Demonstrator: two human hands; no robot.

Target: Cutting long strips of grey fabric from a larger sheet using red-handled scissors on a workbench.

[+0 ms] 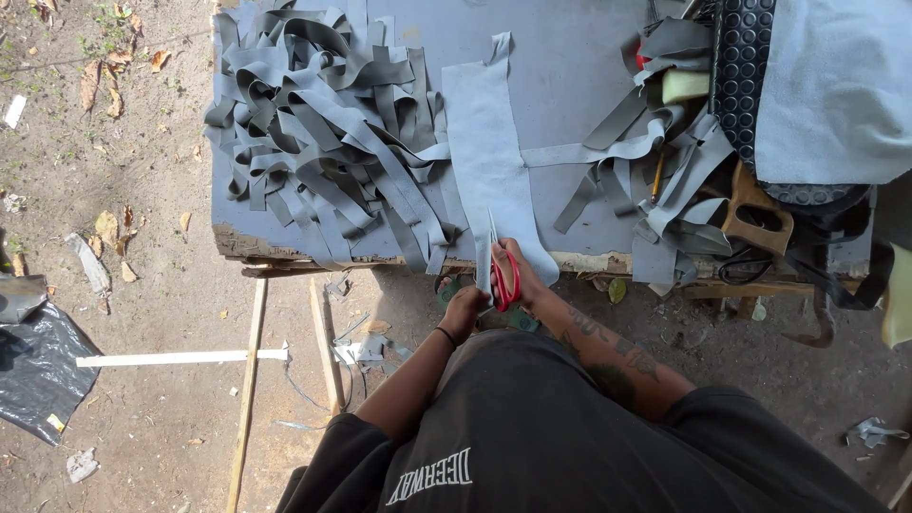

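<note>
So the right hand [518,269] was gripping a pair of red-handled scissors [501,271], fingers through the loops, blades pointing up into a wide grey leather-like sheet [489,152] that lay across the table [570,57] and hung over its near edge. The left hand [464,312] sat just below and beside the scissors, closed around the dangling end of that sheet as far as I could tell; the grip itself was partly hidden. To the left of the sheet there was a big tangled pile of grey strips [323,142], touching its edge. On the right side of the table, more loose strips [655,152] were mixed with a black studded mat [743,66], a pale folded cloth [836,85] and a wooden saw handle [755,218]. Under the table was bare dirt with dry leaves [104,85] and a black plastic bag [43,370].
</note>
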